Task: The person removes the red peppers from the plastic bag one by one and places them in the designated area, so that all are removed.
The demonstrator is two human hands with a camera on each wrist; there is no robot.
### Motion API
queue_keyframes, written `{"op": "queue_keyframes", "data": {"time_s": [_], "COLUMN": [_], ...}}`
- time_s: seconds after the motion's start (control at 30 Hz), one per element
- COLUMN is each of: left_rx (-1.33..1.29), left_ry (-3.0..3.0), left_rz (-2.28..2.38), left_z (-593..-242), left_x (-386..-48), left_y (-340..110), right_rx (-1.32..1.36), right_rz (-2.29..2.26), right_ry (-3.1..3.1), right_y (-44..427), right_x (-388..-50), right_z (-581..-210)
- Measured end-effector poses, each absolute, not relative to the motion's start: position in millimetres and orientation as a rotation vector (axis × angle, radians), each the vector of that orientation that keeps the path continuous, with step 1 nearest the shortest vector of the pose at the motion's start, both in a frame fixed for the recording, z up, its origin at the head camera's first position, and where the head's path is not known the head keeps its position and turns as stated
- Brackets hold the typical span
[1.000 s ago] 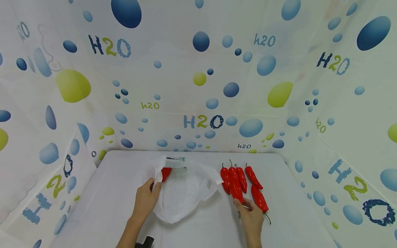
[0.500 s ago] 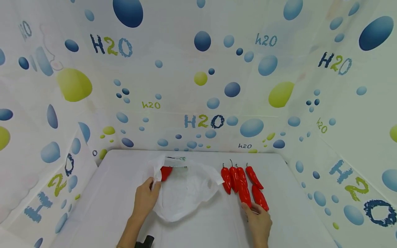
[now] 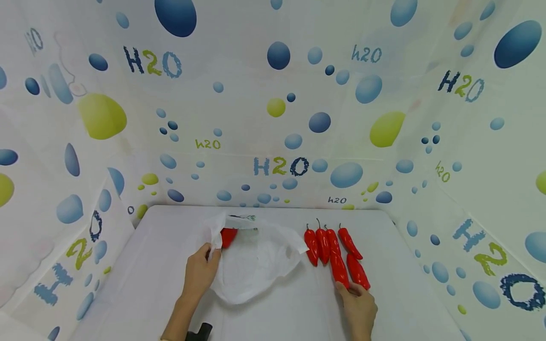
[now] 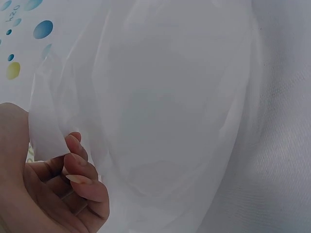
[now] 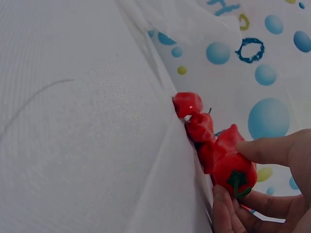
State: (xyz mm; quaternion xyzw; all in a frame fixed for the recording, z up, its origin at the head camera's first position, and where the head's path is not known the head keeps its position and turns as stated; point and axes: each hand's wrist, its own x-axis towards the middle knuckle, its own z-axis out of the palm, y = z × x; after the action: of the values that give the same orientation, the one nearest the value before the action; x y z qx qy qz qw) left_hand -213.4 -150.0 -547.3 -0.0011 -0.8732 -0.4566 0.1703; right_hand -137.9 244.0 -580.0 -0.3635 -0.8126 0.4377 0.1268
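Note:
My left hand pinches the left rim of a thin white plastic bag, which stands with its mouth spread wide. Through the opening a red pepper shows inside, partly covered by the rim. In the left wrist view the fingers curl at the bag's edge. My right hand grips a long red chili pepper by its stem end, its tip toward the back. The right wrist view shows the green stem between thumb and fingers.
Several more red chili peppers lie side by side on the white table, right of the bag. One pepper is close beside the right hand. A black object sits at the front edge near the left forearm.
My right hand has moved to the right and slightly toward me with the chili pepper, which has passed from the second pepper to the third. The left hand keeps its hold on the bag.

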Motion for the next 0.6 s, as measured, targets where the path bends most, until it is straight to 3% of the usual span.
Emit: {"op": "queue_keyframes", "data": {"time_s": [0.6], "left_rx": [-0.011], "left_ry": [-2.48], "left_rz": [-1.295], "left_z": [-547.9], "left_x": [-214.6], "left_y": [-151.5], "right_rx": [-1.114], "right_rz": [1.214], "right_ry": [-2.355], "right_y": [249.9], "right_x": [-134.2], "right_z": [-585.7]}}
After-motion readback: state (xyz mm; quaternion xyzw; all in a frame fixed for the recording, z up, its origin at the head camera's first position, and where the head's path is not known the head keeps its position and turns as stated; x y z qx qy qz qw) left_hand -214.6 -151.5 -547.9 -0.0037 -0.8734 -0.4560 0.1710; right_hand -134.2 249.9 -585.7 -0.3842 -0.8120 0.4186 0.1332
